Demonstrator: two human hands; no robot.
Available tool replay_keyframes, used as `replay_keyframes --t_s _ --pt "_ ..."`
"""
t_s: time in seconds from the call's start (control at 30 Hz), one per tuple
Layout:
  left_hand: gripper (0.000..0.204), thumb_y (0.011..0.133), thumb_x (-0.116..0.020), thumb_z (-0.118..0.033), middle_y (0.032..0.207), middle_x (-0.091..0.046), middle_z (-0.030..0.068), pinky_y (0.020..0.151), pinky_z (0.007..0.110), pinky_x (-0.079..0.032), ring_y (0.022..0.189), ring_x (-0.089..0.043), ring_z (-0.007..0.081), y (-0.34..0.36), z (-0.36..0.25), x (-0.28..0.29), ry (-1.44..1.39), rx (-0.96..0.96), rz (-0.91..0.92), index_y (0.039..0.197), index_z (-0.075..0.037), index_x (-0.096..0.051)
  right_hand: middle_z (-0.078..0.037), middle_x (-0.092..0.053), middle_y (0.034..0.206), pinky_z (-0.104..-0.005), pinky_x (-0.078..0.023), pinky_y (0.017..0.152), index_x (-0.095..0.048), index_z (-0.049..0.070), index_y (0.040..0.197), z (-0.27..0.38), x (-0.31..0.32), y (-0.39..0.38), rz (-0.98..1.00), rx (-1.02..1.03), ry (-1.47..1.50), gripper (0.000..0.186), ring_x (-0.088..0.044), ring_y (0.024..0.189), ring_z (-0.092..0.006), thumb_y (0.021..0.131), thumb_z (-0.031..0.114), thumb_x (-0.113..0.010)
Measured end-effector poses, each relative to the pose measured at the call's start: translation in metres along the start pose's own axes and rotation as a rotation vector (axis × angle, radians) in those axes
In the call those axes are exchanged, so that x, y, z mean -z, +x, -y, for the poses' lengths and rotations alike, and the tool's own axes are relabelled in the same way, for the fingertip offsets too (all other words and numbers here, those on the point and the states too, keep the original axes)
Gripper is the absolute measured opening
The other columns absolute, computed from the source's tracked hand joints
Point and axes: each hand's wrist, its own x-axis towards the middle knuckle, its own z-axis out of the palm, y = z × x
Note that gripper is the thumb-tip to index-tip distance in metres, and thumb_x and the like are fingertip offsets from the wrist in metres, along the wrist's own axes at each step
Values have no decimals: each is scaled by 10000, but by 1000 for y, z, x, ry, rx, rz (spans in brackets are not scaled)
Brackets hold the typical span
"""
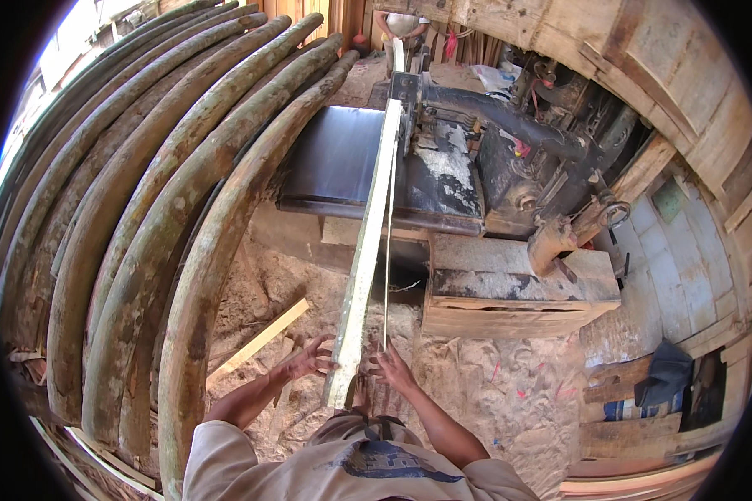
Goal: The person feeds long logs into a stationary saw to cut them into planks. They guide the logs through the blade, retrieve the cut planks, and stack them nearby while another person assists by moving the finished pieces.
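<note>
A long, pale squared timber [362, 292] reaches from in front of my body up through the upright blade housing [404, 86] of a sawing machine. Along its right side runs a thin wood strip [388, 250], split off from it by a narrow gap. My left hand [312, 357] is at the timber's near left side, fingers spread, the tips close to or touching the wood. On the other side, my right hand [393, 369] has its fingers apart where the strip's near end meets them; whether they grip it is unclear. The dark metal saw table [334, 159] lies under the timber.
Several curved-looking bark-covered logs [217, 242] are stacked at left. A cut board [259, 341] lies on the sawdust-covered floor [493, 392]. To the right stand a wooden box [518, 288] and machine parts [551, 142]. Another person [401, 25] stands beyond the saw.
</note>
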Motion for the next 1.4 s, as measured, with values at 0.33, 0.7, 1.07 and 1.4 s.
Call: replay_keyframes --t_s 0.33,0.7,1.07,1.4 --pt "900 751 -783 -219 1316 -444 157 949 554 -426 1233 -445 330 -95 65 -60 27 49 -85 1434 -229 -197 -153 -627 1124 -327 -555 701 -252 212 1482 -72 -22 -94 -63 1 -82 641 -663 931 -229 945 403 -544" --pt "1017 724 -805 -195 1315 -468 187 898 488 -463 1164 -509 309 -202 155 -129 137 88 -129 1462 -219 -105 -103 -694 891 -248 -554 559 -493 44 1329 -155 -51 -208 -289 142 -219 511 -682 757 -144 907 293 -636" --pt "1033 688 -835 -164 1233 -510 153 794 391 -490 1085 -555 261 -312 248 -185 140 44 -129 1452 -214 -141 -102 -706 901 -256 -572 560 -610 32 1201 -228 -78 -337 -380 191 -413 336 -702 760 -157 928 226 -595" --pt "1016 691 -833 -133 1177 -535 133 763 371 -509 1061 -561 240 -430 338 -252 134 55 -87 1438 -234 -153 -100 -690 945 -267 -582 575 -590 2 1209 -312 -118 -475 -363 138 -193 333 -705 783 -192 936 192 -571"
